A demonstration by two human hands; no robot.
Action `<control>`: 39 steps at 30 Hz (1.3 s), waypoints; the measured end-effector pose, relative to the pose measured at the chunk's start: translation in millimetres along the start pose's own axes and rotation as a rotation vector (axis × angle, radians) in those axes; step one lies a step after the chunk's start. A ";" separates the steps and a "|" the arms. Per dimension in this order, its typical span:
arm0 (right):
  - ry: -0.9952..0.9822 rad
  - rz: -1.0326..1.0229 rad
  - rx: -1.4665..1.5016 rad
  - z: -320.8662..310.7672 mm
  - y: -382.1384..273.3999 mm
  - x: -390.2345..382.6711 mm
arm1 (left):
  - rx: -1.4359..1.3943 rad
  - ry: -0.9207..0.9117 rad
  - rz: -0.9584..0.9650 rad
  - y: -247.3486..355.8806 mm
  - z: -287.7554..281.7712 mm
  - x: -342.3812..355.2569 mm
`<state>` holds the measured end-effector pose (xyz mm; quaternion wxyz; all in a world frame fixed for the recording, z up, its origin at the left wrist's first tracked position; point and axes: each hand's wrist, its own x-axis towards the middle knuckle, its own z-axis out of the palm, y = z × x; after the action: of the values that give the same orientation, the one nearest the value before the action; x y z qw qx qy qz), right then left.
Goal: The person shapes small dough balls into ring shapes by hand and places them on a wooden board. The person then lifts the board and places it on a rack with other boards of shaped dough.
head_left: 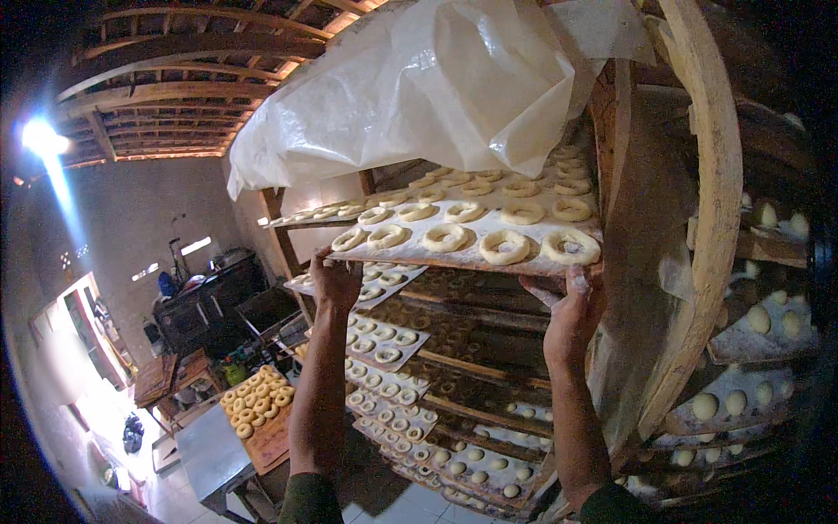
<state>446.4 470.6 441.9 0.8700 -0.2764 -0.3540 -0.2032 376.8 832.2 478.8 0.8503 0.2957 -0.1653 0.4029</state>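
Note:
A floured wooden board point(410, 254) carrying several raw dough rings point(504, 246) sits high in a wooden rack. My left hand point(334, 284) grips the board's front left corner from below. Under the front right corner, my right hand point(573, 310) holds the edge, thumb up against the wood. Both arms reach upward. A sheet of translucent plastic point(419, 87) hangs folded back above the board.
Lower rack shelves point(476, 360) hold more boards of dough rings and round dough balls point(705, 405). A curved wooden post point(711, 218) stands right. Down left, a table point(209, 454) bears a board of fried rings point(255, 400); a dark stove point(205, 301) stands behind.

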 end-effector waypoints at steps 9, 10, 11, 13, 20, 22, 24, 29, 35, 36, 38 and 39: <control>0.142 0.100 0.025 22.8 8.5 49.3 | 0.462 0.177 0.081 -41.4 19.8 70.0; 0.152 0.141 0.003 22.9 8.8 54.7 | 0.470 0.204 0.090 -43.6 22.2 76.5; 0.159 0.186 -0.020 20.5 10.9 59.4 | 0.476 0.224 0.071 -46.6 24.9 80.8; 0.152 0.127 -0.066 8.2 28.7 56.7 | 0.575 0.207 0.087 -53.3 30.7 82.2; -0.301 0.474 0.004 -101.2 207.7 -134.8 | 1.253 0.033 0.442 -184.7 -48.2 -169.7; -0.661 0.935 0.062 -146.6 249.7 -260.4 | 1.497 0.291 0.389 -229.0 -100.7 -292.2; -1.154 1.369 0.167 -205.2 246.0 -365.8 | 1.715 0.742 0.198 -276.6 -123.9 -404.5; -2.114 1.064 0.856 -278.4 103.0 -449.9 | 1.875 1.582 0.353 -331.6 -41.1 -605.6; -2.039 -0.022 0.895 -183.1 -98.6 -501.6 | 1.846 2.941 -0.234 -306.0 47.8 -782.2; -1.944 -0.301 0.830 -176.6 -117.9 -505.4 | 1.801 2.928 -0.399 -306.5 48.6 -793.4; -2.090 -0.372 0.789 -166.5 -139.6 -514.8 | 1.803 2.885 -0.484 -303.7 44.7 -808.0; -2.244 -0.475 0.748 -162.3 -145.9 -520.2 | 1.842 2.862 -0.313 -301.9 42.9 -808.7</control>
<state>101.2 339.8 15.3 0.0453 0.0421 -0.9920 0.1103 109.3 178.8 -19.6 0.1011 -0.0941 -0.9698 -0.2010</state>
